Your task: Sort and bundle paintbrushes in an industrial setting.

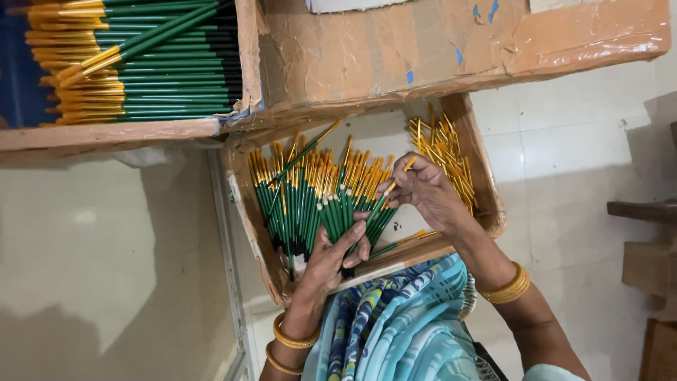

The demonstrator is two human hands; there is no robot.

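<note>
Green pens [310,204] in cardboard box [247,212], bunch clutched in left hand [335,257], one pinched in right hand [423,190]

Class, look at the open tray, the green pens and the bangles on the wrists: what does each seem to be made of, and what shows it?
Tray: brown cardboard, matt, with torn, frayed edges.
Green pens: probably plastic, smooth and glossy, with gold-coloured tips.
Bangles: shiny yellow, metal-like; possibly gold or plated.

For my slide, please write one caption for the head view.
Left hand grips green pens; right hand holds one over a cardboard box.
</note>
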